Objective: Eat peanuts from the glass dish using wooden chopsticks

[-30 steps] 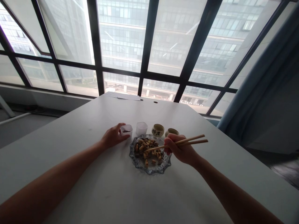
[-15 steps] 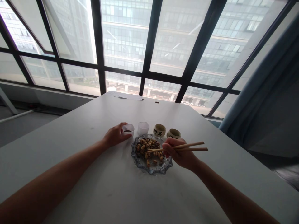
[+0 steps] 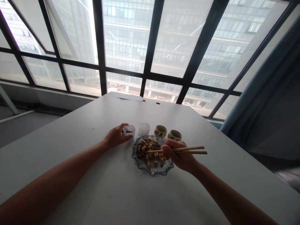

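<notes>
My left hand (image 3: pixel 116 135) grips a small white plastic cup (image 3: pixel 129 133) by its sides, thumb in front and fingers behind. Some dark bits lie inside that cup. In my right hand (image 3: pixel 177 153) is a pair of wooden chopsticks (image 3: pixel 192 150), their tips down among the nuts (image 3: pixel 150 146) in a scalloped glass dish (image 3: pixel 140 166). The nuts look like pistachios and peanuts, mixed with dark seeds; whether the tips pinch one I cannot tell. My right hand hovers over the dish's right side and covers part of it.
Behind the dish stand a second white plastic cup (image 3: pixel 144 129) and two ceramic cups with dark characters, one in the middle (image 3: pixel 160 133) and one farther right (image 3: pixel 174 135). The white table (image 3: pixel 98 193) reaches to a window wall. A blue curtain (image 3: pixel 253 90) hangs at right.
The chopsticks have tilted slightly, their back ends a little lower and their tips still among the nuts. My left hand stays on the cup.
</notes>
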### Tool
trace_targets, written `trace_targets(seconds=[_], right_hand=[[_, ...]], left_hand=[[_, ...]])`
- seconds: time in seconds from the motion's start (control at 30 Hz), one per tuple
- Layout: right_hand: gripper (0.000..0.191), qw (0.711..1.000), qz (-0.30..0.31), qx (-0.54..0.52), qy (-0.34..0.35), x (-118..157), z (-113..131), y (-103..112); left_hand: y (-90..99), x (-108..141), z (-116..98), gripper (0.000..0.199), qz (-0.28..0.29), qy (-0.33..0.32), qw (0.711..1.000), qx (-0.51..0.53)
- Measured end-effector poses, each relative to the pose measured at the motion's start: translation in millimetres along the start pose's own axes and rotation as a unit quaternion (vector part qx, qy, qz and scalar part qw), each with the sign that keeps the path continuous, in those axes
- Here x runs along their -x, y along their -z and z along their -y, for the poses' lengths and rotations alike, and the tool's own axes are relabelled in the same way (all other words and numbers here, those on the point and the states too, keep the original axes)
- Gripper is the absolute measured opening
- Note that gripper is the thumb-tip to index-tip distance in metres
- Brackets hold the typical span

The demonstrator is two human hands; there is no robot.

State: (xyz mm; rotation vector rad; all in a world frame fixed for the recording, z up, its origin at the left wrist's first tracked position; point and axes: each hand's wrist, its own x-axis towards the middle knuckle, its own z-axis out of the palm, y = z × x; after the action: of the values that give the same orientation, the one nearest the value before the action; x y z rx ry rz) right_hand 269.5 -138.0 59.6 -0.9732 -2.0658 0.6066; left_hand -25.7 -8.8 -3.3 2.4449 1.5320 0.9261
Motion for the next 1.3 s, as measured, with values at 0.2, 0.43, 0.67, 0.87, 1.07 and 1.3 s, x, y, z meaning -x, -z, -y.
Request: trace_targets(seconds=[0.2,0.43,0.67,0.87,1.07,1.3], right_hand=[[0.043,1.000,-0.002,0.018,0.007,0.2,1.8,-1.2],[0.047,1.000,-0.015,0.003,0.019,0.7,2.2,2.6],[0.053,0.957,-0.183,-0.196,-0.113,-8.6,-7.9,16.5],[0.048,0.893,-0.252,-0.325,-0.182,-18.0,-29.6,35.9],[0.051,0.924,-0.283,-0.222,-0.131,-13.4,-25.5,34.9],[0.051,0.975,-0.199,0.092,0.041,3.5,-12.6,38.1]], left_hand=[[0.2,0.0,0.1,0.071,0.000,-0.001,1.000,0.006],[-0.2,-0.2,-0.1,0.070,-0.006,-0.002,1.000,0.009],[-1.7,0.1,2.6,0.070,-0.006,-0.004,1.000,0.004],[-2.3,-0.2,2.8,0.070,-0.004,-0.004,1.000,0.003],[-3.9,0.0,3.8,0.068,-0.007,-0.005,1.000,0.004],[-4.3,0.1,5.1,0.058,-0.092,-0.044,0.995,-0.001]])
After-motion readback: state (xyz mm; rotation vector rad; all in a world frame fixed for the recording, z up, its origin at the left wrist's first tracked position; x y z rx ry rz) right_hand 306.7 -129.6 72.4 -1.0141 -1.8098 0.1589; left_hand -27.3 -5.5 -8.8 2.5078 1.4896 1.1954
